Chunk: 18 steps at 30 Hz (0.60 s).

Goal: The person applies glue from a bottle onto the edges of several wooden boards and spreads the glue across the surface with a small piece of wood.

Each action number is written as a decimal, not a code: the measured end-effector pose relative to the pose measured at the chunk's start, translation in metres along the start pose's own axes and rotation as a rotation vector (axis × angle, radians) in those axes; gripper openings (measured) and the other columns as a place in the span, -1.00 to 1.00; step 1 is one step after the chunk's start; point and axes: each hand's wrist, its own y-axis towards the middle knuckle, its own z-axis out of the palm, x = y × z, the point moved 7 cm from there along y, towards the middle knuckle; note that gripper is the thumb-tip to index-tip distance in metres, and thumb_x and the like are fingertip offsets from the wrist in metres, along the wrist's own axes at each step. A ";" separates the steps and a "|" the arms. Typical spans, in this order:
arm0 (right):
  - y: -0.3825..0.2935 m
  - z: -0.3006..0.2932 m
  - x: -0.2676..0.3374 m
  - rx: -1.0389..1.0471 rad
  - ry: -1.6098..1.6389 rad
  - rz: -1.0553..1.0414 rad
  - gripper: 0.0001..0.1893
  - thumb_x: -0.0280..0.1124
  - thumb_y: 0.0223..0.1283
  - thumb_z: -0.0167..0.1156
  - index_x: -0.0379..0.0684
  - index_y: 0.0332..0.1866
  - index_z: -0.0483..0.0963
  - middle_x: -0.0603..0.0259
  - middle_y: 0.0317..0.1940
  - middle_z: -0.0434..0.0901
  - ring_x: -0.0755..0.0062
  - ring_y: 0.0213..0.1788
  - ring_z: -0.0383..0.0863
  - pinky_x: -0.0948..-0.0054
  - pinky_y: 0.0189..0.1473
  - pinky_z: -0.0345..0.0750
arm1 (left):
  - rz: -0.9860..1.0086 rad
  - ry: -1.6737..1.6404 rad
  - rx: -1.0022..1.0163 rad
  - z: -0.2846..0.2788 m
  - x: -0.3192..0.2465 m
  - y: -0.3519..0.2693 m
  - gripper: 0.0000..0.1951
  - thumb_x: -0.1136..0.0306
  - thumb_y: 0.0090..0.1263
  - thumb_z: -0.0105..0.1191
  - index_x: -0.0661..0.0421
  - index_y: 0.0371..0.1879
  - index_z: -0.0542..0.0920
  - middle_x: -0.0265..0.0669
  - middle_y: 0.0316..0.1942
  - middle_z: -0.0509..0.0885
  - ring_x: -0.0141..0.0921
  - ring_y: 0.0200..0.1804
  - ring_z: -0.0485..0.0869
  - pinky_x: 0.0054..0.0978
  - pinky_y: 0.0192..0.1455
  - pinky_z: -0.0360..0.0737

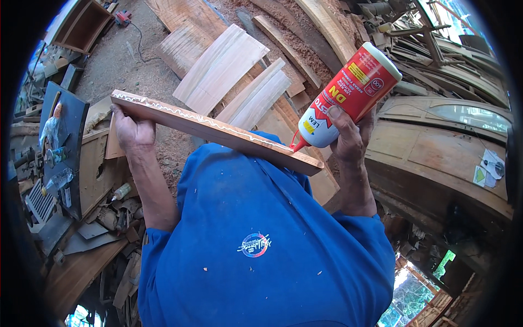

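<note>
My left hand (135, 128) grips the left end of a wooden board (229, 139), which is held on edge across my lap. Along its upward edge runs a wavy bead of white wood glue (196, 117), from the left end almost to the right end. In my right hand (352, 133) is a red and white wood glue bottle (347, 92), tipped with its nozzle down. The red nozzle tip (300, 144) meets the board's edge near the right end, where the bead stops. A small red cap hangs by the nozzle.
Pale wood boards (222, 67) lie on the sawdust-strewn ground ahead. A dark tabletop (63, 151) at left bears plastic bottles. To the right stands a large wooden panel (433, 151); stacked timber (461, 69) lies behind it. A red power tool (122, 17) with a cord rests far left.
</note>
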 end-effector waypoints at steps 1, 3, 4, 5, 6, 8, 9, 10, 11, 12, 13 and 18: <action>0.000 -0.002 0.001 -0.005 -0.004 0.000 -0.37 -0.55 0.13 0.28 -0.22 0.31 0.19 0.15 -0.03 0.56 0.38 -0.05 0.67 0.24 0.08 0.64 | 0.004 0.004 -0.003 -0.001 0.000 0.001 -0.57 -0.05 0.61 -0.18 -0.01 0.17 0.54 -0.29 0.08 0.63 -0.26 0.17 0.57 -0.03 0.33 0.47; -0.001 -0.009 0.002 -0.016 -0.056 -0.011 -0.35 -0.55 0.13 0.27 -0.21 0.33 0.18 0.15 -0.02 0.57 0.37 -0.05 0.67 0.23 0.08 0.64 | -0.004 0.001 0.008 -0.005 -0.001 0.006 -0.57 -0.04 0.62 -0.18 0.00 0.18 0.54 -0.29 0.09 0.63 -0.26 0.17 0.57 -0.04 0.33 0.47; -0.002 -0.011 0.002 -0.020 -0.058 -0.011 -0.35 -0.55 0.13 0.27 -0.21 0.33 0.18 0.15 -0.02 0.57 0.37 -0.05 0.67 0.23 0.08 0.64 | -0.007 -0.002 0.017 -0.007 0.000 0.008 -0.57 -0.03 0.62 -0.19 0.01 0.18 0.53 -0.28 0.09 0.63 -0.27 0.17 0.57 -0.05 0.33 0.48; -0.002 -0.013 0.001 -0.027 -0.043 0.008 -0.34 -0.54 0.12 0.27 -0.22 0.34 0.18 0.14 -0.02 0.57 0.36 -0.04 0.67 0.24 0.08 0.64 | 0.000 0.007 0.017 -0.008 -0.001 0.009 -0.57 -0.03 0.62 -0.20 0.02 0.18 0.53 -0.28 0.09 0.63 -0.27 0.17 0.58 -0.06 0.33 0.48; -0.002 -0.015 0.001 -0.033 -0.027 0.026 -0.34 -0.54 0.12 0.28 -0.22 0.34 0.17 0.13 -0.01 0.57 0.35 -0.04 0.67 0.24 0.09 0.64 | -0.002 0.007 0.019 -0.011 -0.001 0.011 -0.57 -0.03 0.62 -0.20 0.02 0.18 0.53 -0.28 0.09 0.63 -0.27 0.17 0.58 -0.06 0.33 0.48; -0.002 -0.017 0.004 -0.040 -0.032 0.017 -0.33 -0.54 0.12 0.27 -0.22 0.35 0.17 0.12 -0.01 0.57 0.35 -0.03 0.67 0.24 0.09 0.64 | -0.010 -0.008 0.061 -0.015 -0.004 0.019 -0.55 -0.04 0.65 -0.29 -0.03 0.14 0.59 -0.25 0.04 0.68 -0.19 0.10 0.62 0.02 0.25 0.53; -0.002 -0.019 0.004 -0.049 -0.034 0.011 -0.33 -0.55 0.12 0.27 -0.22 0.35 0.17 0.12 0.00 0.57 0.35 -0.03 0.67 0.24 0.09 0.64 | -0.013 -0.005 0.063 -0.009 -0.002 0.014 -0.55 -0.04 0.65 -0.29 -0.03 0.14 0.59 -0.25 0.04 0.68 -0.19 0.10 0.62 0.02 0.25 0.53; -0.002 -0.021 0.004 -0.053 -0.035 0.012 -0.33 -0.55 0.12 0.27 -0.22 0.35 0.17 0.12 0.00 0.57 0.35 -0.03 0.67 0.24 0.09 0.64 | -0.001 0.010 0.027 -0.004 -0.001 0.008 -0.56 -0.03 0.64 -0.25 -0.01 0.17 0.55 -0.26 0.07 0.65 -0.22 0.14 0.60 -0.01 0.29 0.50; -0.002 -0.022 0.005 -0.039 -0.037 0.004 -0.33 -0.55 0.12 0.27 -0.21 0.36 0.17 0.12 0.00 0.57 0.35 -0.02 0.67 0.23 0.10 0.64 | 0.011 0.025 -0.008 -0.003 0.000 0.005 -0.57 -0.02 0.63 -0.21 0.01 0.20 0.52 -0.26 0.10 0.62 -0.24 0.17 0.57 -0.04 0.33 0.47; -0.003 -0.023 0.006 -0.025 -0.040 -0.005 -0.33 -0.55 0.12 0.27 -0.21 0.36 0.17 0.12 0.00 0.57 0.34 -0.02 0.67 0.23 0.10 0.64 | 0.008 0.028 -0.005 -0.003 0.000 0.006 -0.57 -0.02 0.63 -0.21 0.01 0.20 0.52 -0.26 0.10 0.62 -0.24 0.17 0.57 -0.04 0.33 0.47; -0.004 -0.024 0.008 -0.030 -0.040 -0.006 -0.33 -0.55 0.12 0.27 -0.21 0.36 0.17 0.12 0.00 0.57 0.34 -0.02 0.67 0.23 0.10 0.64 | 0.013 0.029 0.018 -0.005 0.000 0.009 -0.56 -0.03 0.63 -0.21 0.01 0.20 0.52 -0.26 0.11 0.61 -0.24 0.18 0.57 -0.03 0.32 0.48; -0.009 -0.036 0.009 -0.127 -0.068 0.002 -0.34 -0.54 0.12 0.28 -0.21 0.34 0.19 0.15 -0.04 0.57 0.37 -0.05 0.66 0.23 0.08 0.64 | -0.062 0.001 0.173 -0.022 -0.004 0.032 -0.53 -0.07 0.63 -0.30 -0.03 0.13 0.59 -0.15 0.03 0.66 -0.09 0.06 0.62 0.08 0.21 0.55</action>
